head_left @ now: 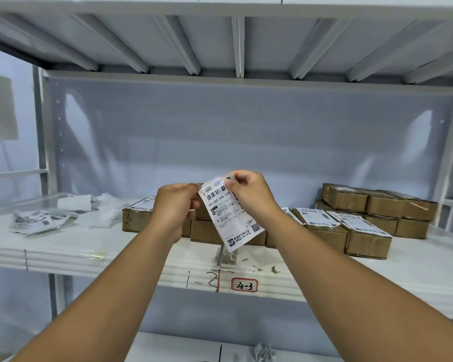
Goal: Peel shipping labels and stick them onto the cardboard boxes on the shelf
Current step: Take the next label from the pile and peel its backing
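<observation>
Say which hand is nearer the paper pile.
Left. The left hand is right of the pile; the right hand lies farther right, past the held label.

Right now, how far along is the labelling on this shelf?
Done: the front-row boxes carry labels on top, and what look like peeled backing scraps lie to their left. In hand: the left hand and right hand pinch one shipping label by its top edge, apparently peeling it. Left: sticking it; the stacked boxes at the far right look mostly bare.
</observation>
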